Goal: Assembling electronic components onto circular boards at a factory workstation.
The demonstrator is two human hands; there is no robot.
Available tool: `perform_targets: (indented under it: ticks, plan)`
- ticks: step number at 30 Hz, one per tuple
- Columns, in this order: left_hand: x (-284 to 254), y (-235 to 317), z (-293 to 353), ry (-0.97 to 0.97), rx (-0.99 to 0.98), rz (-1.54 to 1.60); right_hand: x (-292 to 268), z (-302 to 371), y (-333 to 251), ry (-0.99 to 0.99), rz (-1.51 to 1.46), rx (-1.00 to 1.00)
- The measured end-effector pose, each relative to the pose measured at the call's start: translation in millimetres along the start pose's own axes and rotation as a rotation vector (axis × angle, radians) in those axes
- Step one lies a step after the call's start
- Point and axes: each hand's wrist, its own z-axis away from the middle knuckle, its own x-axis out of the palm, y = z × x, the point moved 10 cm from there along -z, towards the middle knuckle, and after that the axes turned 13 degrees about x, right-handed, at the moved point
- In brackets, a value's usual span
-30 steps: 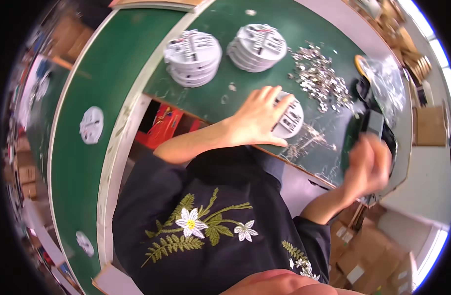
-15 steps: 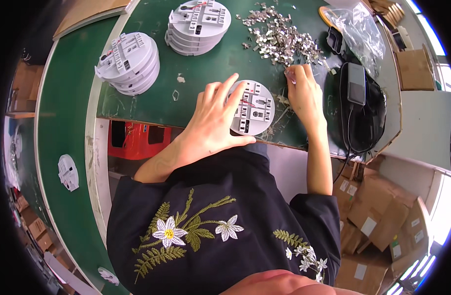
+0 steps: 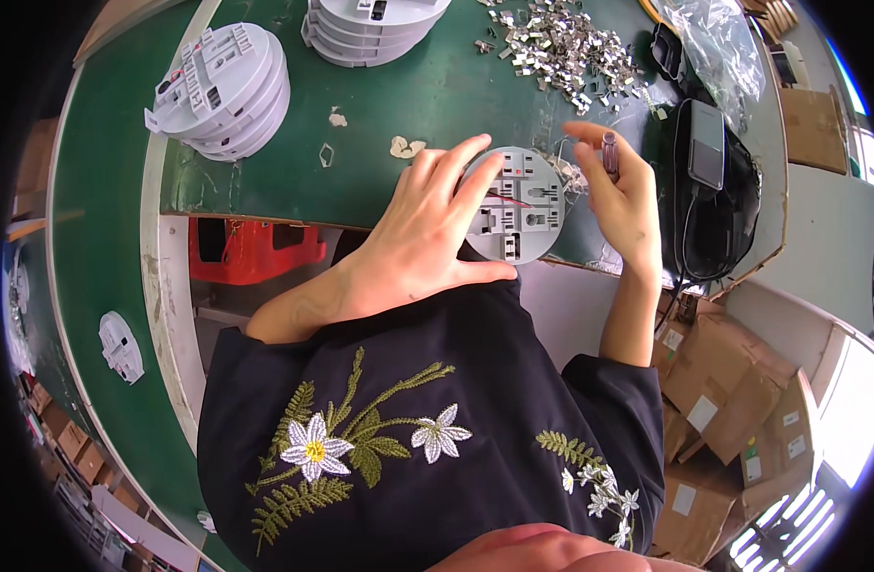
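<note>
Loosely, the fingers of the left hand (image 3: 423, 217) spread around the left side of a round grey disc (image 3: 525, 206), thumb by its lower rim and fingertips by its upper rim, apparently grasping it against the bench (image 3: 265, 191). Beside it, the right hand (image 3: 633, 205) has its fingers curled around a small pinkish see-through stick (image 3: 609, 151), with thumb and forefinger parted; whether a metal bit sits between those two cannot be told. The disc lies face up right at the bench's front edge, slots and a red wire (image 3: 509, 199) showing, so a push on its near rim could tip it off if the left hand's hold is slack. That wire runs close to the left fingers and could be snagged or pinched should they slide. Farther out lies a heap of small metal pieces (image 3: 575, 57); a stray one caught under the disc could make it rock. Of the two stacks of discs beyond, the left stack (image 3: 223, 100) looks uneven and might slip if the forearm knocked it. To the right, a grey box (image 3: 707, 143) trails a cable (image 3: 685, 238) that a passing elbow could hook.
</note>
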Motion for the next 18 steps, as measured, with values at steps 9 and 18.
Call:
perform_targets:
  ticks: [9, 18]
  plan:
    - [-4, -3, -18, 0.136, 0.085, 0.092, 25, 15, 21, -0.23, -0.336, 0.228]
    - [-13, -20, -21, 0.167, -0.046, 0.356, 34, 23, 32, -0.191, -0.389, 0.308]
